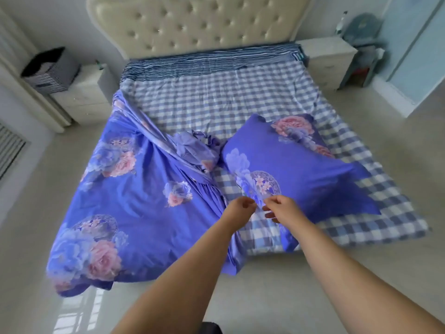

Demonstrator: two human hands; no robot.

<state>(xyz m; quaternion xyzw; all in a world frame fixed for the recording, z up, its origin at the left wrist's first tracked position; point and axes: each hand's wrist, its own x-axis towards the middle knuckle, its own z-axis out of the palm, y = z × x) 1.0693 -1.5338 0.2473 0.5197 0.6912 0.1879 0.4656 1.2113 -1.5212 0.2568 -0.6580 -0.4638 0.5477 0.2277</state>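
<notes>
- Head view: your left hand (240, 206) and right hand (280, 209) sit close together, fingers curled, each pinching the near edge of the floral pillow (308, 172).
- The pillow stretches away from your hands to the right, lying on the checked sheet (216, 100).
- Left of your hands, the floral cover (134, 208) drapes over the bed's near corner.
- Far beyond your hands stands the tufted headboard (197, 22).
</notes>
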